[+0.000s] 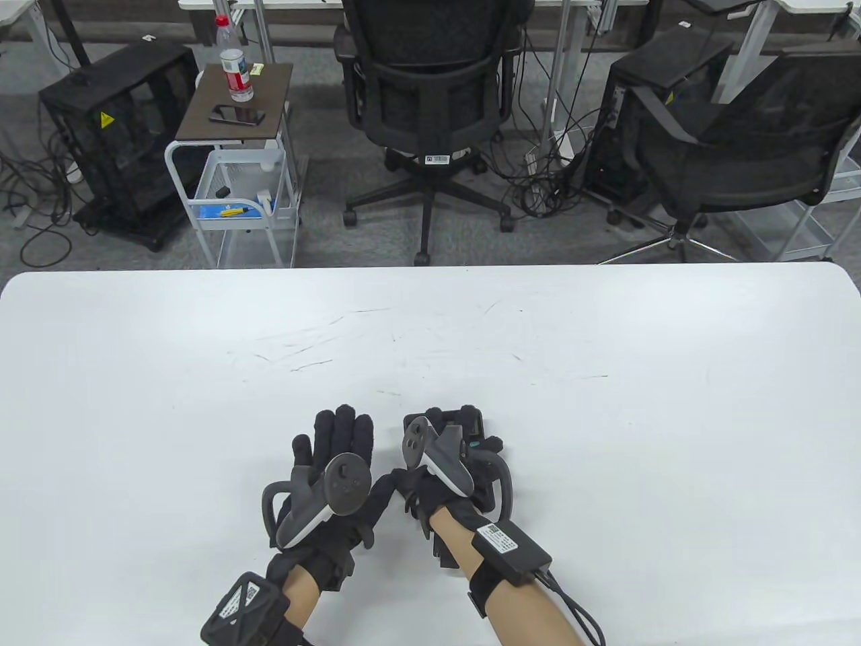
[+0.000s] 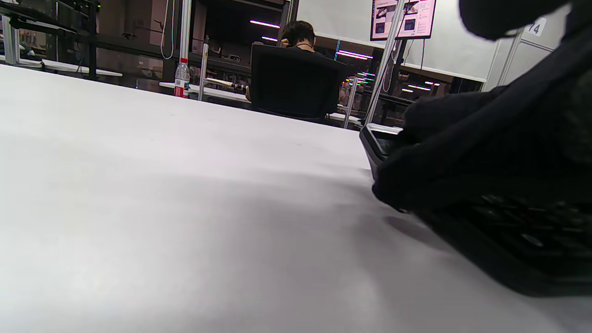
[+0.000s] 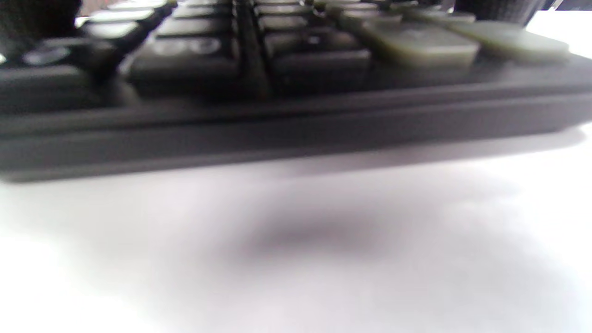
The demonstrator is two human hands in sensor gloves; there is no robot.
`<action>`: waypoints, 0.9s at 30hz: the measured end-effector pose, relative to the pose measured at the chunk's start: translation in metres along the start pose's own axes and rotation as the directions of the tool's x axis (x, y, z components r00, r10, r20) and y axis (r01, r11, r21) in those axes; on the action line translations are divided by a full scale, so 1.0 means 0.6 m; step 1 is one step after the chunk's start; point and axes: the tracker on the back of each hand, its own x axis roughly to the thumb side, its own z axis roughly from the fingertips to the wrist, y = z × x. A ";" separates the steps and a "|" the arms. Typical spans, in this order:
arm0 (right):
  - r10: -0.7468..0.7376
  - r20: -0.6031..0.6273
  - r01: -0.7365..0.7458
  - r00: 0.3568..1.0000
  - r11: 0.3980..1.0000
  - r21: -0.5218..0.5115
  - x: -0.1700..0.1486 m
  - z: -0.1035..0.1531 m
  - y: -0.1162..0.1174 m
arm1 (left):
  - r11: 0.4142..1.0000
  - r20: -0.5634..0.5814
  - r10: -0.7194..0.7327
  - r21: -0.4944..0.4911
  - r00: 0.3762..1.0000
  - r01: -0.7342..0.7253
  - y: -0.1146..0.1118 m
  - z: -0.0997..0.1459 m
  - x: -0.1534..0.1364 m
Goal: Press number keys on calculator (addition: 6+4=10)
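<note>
Right hand (image 1: 444, 471) lies over the calculator (image 1: 476, 425), covering most of it; which key the fingers touch, and whether they are curled or pressing, cannot be told from the table view. Right wrist view is blurred: the calculator's near edge (image 3: 296, 125) and rows of dark keys, with paler keys (image 3: 416, 44) at right, sit flat on the white table (image 3: 296, 259). Left hand (image 1: 329, 464) lies just left of the right hand, fingers (image 1: 343, 427) extended and spread, palm down on the table (image 1: 202, 404), grasping nothing. The calculator sits near the table's near edge, about centre. Beyond the far edge: an office chair (image 1: 430, 101), and a small cart (image 1: 235, 161) with a bottle (image 1: 234, 64) and a phone (image 1: 237, 115).
</note>
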 end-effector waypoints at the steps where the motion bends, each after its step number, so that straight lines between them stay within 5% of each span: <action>1: -0.013 0.009 0.013 1.000 1.000 0.000 -0.003 0.002 -0.002 | 1.000 -0.003 -0.001 -0.003 1.000 0.001 0.000 0.000 0.000; 10: -0.141 0.128 0.158 0.982 0.978 -0.136 -0.078 0.029 -0.047 | 1.000 -0.023 0.005 -0.012 1.000 -0.005 0.000 0.000 -0.004; 27: -0.101 0.367 0.092 0.925 0.995 0.043 -0.137 0.078 0.002 | 1.000 -0.038 0.016 -0.025 0.999 -0.017 0.001 0.000 -0.009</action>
